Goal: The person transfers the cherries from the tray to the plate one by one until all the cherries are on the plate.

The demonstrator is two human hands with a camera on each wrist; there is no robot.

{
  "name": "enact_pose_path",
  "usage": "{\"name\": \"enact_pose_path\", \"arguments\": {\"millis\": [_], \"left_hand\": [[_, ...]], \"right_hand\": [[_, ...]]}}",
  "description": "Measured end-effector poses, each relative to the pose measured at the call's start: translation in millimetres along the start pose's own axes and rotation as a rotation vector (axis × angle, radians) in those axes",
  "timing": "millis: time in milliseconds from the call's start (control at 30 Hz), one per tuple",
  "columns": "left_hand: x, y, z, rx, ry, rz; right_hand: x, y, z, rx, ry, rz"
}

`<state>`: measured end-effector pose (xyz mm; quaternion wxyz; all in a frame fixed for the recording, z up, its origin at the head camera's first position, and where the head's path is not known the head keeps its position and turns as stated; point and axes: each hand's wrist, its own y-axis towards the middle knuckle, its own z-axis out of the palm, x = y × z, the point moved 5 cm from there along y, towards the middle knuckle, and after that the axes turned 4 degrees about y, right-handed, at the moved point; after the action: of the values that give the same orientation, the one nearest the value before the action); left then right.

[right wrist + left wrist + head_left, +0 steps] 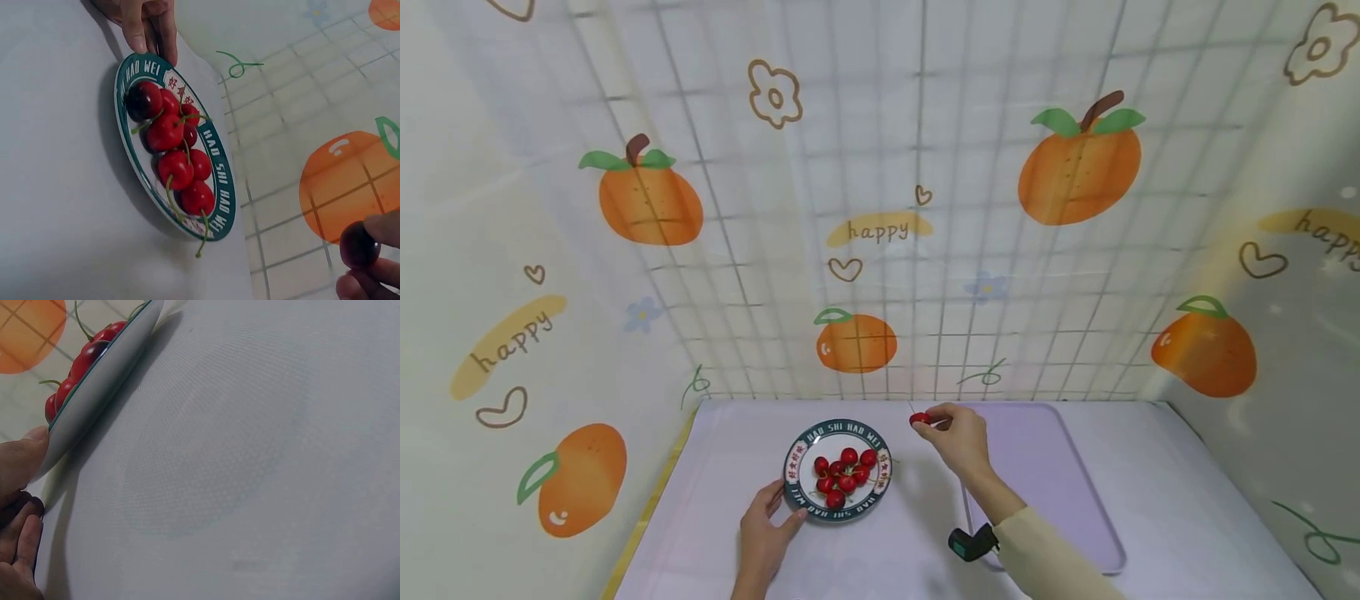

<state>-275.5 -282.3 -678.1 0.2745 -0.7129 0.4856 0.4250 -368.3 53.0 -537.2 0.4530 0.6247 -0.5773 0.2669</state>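
Note:
A round plate [838, 515] with a dark green lettered rim holds several red cherries [847, 482], their green stems showing in the right wrist view. My left hand [763, 529] grips the plate at its near left edge, thumb on the rim and fingers along the outer side. Between the thumb and fingertips of my right hand [962, 442] a single cherry [919, 418] is pinched, raised to the right of the plate. In the right wrist view that cherry [359, 245] looks dark and glossy.
A pale purple tray [1045, 475] lies on the white table [700, 500] at the right, partly under my right forearm. A small black wrist device [972, 544] hangs by the right sleeve. Behind the table rises a curtain [925, 292] printed with oranges.

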Motion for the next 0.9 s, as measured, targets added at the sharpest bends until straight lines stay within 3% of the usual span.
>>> {"name": "enact_pose_path", "arguments": {"millis": [367,900], "left_hand": [[-1.6,-0.2,-1.1,-0.001,-0.002,-0.002],[-4.6,-1.0,-2.8,-0.01,-0.002,0.002]], "right_hand": [[20.4,1.4,39.3,0.031,0.004,-0.025],[35.8,-1.9,99.8,0.156,-0.009,-0.012]]}}
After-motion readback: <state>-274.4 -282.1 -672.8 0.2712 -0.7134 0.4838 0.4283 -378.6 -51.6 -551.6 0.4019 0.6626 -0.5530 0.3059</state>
